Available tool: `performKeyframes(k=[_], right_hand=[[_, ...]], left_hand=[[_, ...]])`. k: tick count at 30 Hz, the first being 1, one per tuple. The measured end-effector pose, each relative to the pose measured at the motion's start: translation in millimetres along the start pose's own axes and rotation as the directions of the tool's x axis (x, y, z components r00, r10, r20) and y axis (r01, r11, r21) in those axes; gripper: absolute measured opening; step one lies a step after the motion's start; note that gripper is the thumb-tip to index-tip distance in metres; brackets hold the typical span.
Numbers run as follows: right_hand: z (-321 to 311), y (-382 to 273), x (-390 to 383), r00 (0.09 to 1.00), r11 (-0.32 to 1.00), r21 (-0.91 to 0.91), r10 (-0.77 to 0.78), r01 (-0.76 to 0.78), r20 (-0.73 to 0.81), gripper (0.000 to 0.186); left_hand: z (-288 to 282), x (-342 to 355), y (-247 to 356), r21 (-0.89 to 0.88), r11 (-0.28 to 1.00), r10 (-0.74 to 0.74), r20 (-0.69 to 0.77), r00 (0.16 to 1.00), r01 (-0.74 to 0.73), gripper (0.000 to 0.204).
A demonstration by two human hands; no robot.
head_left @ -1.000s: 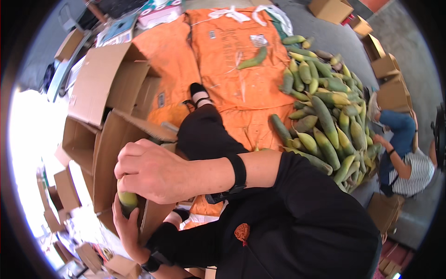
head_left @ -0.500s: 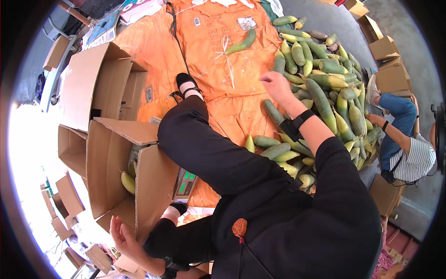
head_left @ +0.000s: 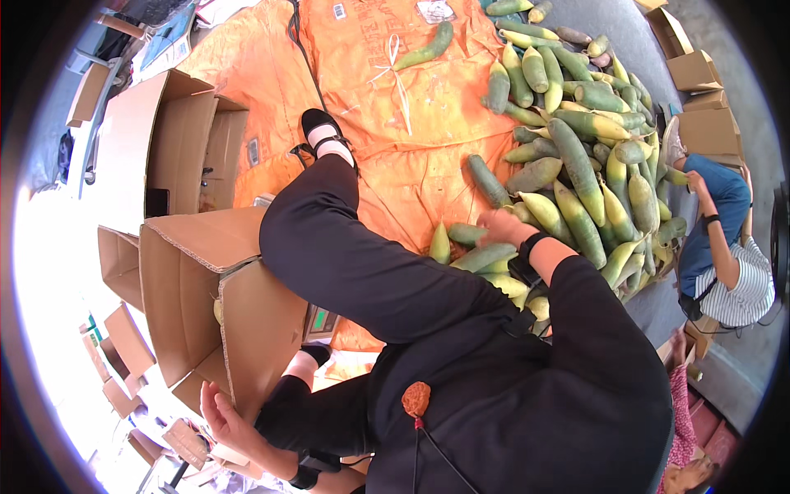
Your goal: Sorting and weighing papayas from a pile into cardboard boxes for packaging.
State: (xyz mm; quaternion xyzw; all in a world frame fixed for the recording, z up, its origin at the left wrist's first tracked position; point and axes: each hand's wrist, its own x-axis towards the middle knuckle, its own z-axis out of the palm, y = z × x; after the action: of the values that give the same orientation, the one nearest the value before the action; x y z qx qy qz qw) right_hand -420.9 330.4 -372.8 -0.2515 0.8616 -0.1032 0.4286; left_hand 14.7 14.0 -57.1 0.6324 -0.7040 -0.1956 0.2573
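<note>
My right hand [head_left: 504, 229] is low at the near left side of a heap of green radishes [head_left: 580, 169], right beside a green radish [head_left: 484, 257]. Its fingertips are bent down and partly hidden, so whether they grip one is unclear. My left hand [head_left: 229, 421] is open, fingers stretched out, against the near side of an open cardboard box [head_left: 263, 329]. Inside that box a sliver of a pale radish [head_left: 218, 310] shows; the wall hides the rest. Beside the box is a scale [head_left: 319, 321] with a lit green display.
An orange tarp [head_left: 387, 177] lies under the heap, with a lone curved radish [head_left: 428, 47] on it. Another open box [head_left: 152, 148] stands behind mine. On the right, a person in a striped shirt [head_left: 732, 288] handles radishes. My bent leg [head_left: 362, 263] lies between box and heap.
My right hand has come down and nearer, from above the tarp to the radishes. My left hand stays by the box. The other person's arm has lifted away from the heap with a radish.
</note>
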Motion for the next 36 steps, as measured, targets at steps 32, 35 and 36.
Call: performKeyframes(k=[32, 35, 36], right_hand=[[-169.4, -269.1, -42.3, 0.619, 0.646, 0.152, -0.596, 0.748, -0.511, 0.055], [-188.3, -361.7, -104.0, 0.471, 0.434, 0.208, -0.681, 0.876, -0.561, 0.048], [-190.2, -384.9, -121.3, 0.422, 0.332, 0.260, -0.708, 0.907, -0.567, 0.047]], left_hand=[[-15.1, -16.3, -5.0, -0.140, 0.968, 0.171, -0.237, 0.956, -0.207, 0.018], [-15.3, -19.8, -4.5, -0.105, 0.968, 0.192, -0.272, 0.943, -0.227, 0.018], [-13.3, -20.3, -4.9, -0.099, 0.966, 0.202, -0.285, 0.937, -0.239, 0.018]])
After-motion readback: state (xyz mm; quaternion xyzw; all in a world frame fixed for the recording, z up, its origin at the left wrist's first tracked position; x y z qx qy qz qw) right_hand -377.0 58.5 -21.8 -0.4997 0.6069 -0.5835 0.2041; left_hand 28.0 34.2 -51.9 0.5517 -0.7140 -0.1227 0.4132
